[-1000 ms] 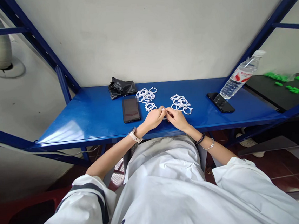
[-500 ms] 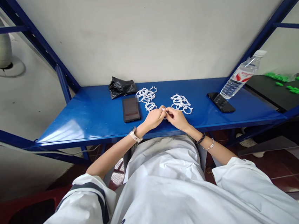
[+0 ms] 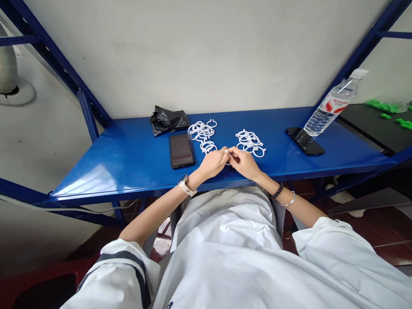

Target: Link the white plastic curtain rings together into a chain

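Note:
Over the front part of the blue table (image 3: pixel 145 170), my left hand (image 3: pixel 214 162) and my right hand (image 3: pixel 243 162) meet fingertip to fingertip. Both are closed in a pinch on one small white plastic ring (image 3: pixel 226 151). Only a bit of it shows between the fingers; the rest is hidden by them. Just behind my left hand lies a loose pile of white plastic rings (image 3: pixel 202 131), open ones with small knobs at the ends. A second pile of similar rings (image 3: pixel 250 140) sits behind my right hand.
A dark phone-like device (image 3: pixel 181 151) lies left of the rings, with a crumpled black plastic bag (image 3: pixel 168 120) behind it. To the right are a black phone (image 3: pixel 305 141) and a tilted water bottle (image 3: pixel 331 108). Green pieces (image 3: pixel 405 123) lie on a neighbouring dark surface.
Both hands stay in nearly the same place, with only a slight shift of the fingers around the white ring. The piles of rings look unchanged.

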### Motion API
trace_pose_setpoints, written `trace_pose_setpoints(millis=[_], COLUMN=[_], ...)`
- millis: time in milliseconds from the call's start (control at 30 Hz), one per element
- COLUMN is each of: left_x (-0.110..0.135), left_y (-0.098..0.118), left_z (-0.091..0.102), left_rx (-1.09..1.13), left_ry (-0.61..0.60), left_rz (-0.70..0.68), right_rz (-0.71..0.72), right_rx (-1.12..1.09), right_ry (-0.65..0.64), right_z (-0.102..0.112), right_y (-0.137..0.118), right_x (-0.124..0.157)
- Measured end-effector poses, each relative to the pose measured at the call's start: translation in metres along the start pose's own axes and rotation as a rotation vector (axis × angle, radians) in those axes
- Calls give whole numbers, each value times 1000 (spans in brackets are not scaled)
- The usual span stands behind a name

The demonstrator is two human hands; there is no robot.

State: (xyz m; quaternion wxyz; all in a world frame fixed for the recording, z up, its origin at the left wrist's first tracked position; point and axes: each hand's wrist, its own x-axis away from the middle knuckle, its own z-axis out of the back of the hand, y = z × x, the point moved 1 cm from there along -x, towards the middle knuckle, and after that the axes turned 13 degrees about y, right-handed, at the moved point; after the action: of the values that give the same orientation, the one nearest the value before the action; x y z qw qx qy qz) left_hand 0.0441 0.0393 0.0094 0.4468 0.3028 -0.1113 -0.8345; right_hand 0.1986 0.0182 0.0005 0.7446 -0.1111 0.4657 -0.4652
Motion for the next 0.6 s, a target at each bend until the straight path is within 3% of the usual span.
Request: trace_pose_setpoints(millis=[433, 600], left_x=[0, -1], left_y=[-1, -1], left_z=[-1, -2], left_rx=[79, 33], left_ry=[37, 11], left_rz=[24, 6], right_rz=[28, 89], right_rx=[-33, -56], right_ry=[131, 121], right_z=[-1, -1], right_y=[0, 0], right_x=[1, 1])
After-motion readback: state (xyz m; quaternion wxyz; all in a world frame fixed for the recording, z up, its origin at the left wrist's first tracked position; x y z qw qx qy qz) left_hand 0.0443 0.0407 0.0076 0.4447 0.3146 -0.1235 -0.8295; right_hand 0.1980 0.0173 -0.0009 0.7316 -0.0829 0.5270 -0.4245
